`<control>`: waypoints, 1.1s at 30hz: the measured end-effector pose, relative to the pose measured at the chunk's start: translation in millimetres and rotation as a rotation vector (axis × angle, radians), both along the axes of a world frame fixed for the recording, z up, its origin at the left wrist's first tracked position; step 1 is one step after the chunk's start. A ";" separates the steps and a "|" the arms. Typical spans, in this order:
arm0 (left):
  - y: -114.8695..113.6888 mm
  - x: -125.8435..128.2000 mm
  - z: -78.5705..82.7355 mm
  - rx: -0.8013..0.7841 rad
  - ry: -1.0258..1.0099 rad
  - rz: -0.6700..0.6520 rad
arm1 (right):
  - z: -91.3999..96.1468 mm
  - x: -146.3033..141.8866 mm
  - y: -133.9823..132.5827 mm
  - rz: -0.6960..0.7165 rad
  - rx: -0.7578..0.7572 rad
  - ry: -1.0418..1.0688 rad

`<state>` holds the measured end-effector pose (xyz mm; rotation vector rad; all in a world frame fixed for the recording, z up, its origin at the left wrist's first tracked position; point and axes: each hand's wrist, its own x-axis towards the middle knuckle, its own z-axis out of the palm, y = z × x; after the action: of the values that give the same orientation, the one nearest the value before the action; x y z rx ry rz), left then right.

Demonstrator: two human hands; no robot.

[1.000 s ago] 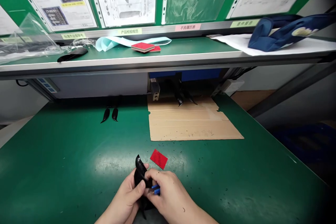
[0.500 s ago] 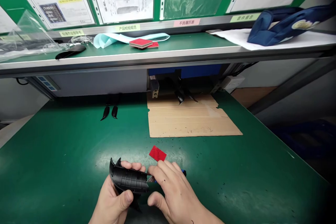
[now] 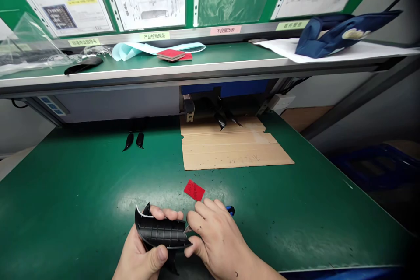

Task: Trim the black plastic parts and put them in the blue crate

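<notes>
In my left hand [image 3: 144,249] is a black curved plastic part [image 3: 160,229], its hollow ribbed inside facing up. The fingers wrap behind its far side and the thumb presses the near side. My right hand [image 3: 216,234] is closed round a knife [image 3: 231,210]; the blue and black handle end sticks out beyond the knuckles. Its short metal blade lies at the right end of the part, and the right thumb touches the part's near corner there. Most of the knife is hidden by the hand. Just beyond the right fingers lies a red rectangular pad [image 3: 194,190].
A cardboard sheet [image 3: 229,153] lies at the back of the green table [image 3: 82,197], with black curved pieces [image 3: 220,120] over its far end. Two small black pieces [image 3: 130,141] are at back left. A shelf [image 3: 226,54] spans above, bearing red pads, light-blue strip and navy cloth.
The part has rolled slightly, showing more of its inside. My right thumb has come up against its near corner, and more of the knife handle shows. The view has shifted a little.
</notes>
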<state>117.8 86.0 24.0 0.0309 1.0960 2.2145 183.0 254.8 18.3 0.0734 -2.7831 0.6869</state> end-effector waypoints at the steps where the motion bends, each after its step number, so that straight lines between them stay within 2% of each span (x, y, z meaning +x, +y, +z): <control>1: -0.6 0.0 -0.7 -0.003 0.017 -0.001 | -1.0 0.0 -0.4 0.007 -0.008 0.002; 6: -4.0 -1.5 -3.9 -0.035 0.089 -0.018 | -8.8 -1.0 0.1 0.054 -0.103 -0.013; 8: -5.2 -1.9 -5.3 -0.040 0.104 -0.027 | -10.6 -2.5 2.6 0.154 -0.216 -0.072; 11: -4.9 -1.0 -6.2 -0.030 0.128 -0.031 | -9.5 -4.4 5.8 0.309 -0.472 -0.164; 13: -2.9 0.3 -5.2 -0.002 0.129 -0.020 | -7.3 -4.5 5.1 0.258 -0.612 -0.144; 15: -0.1 1.3 -3.3 0.043 0.107 -0.018 | -5.5 -3.7 2.1 0.156 -0.670 -0.091; 17: 2.3 1.9 -1.4 0.092 0.076 -0.030 | -4.9 -2.5 -2.4 0.100 -0.661 -0.058; 20: 3.7 2.4 -0.2 0.125 0.044 -0.049 | -5.6 -1.5 -8.5 0.091 -0.589 -0.047; 24: 2.6 2.2 0.2 0.056 0.055 -0.011 | -6.8 -2.1 -11.1 0.085 -0.502 -0.077; 30: -2.4 -1.0 10.1 -0.083 0.071 0.192 | -4.8 0.7 -3.7 -0.030 -0.607 -0.082; 33: -3.7 -0.8 13.8 -0.088 0.064 0.197 | 1.5 1.8 -1.3 0.031 -0.588 -0.051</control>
<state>117.0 82.3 37.8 -0.0468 1.2792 2.3498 184.7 253.5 19.8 -0.0187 -2.5096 1.4937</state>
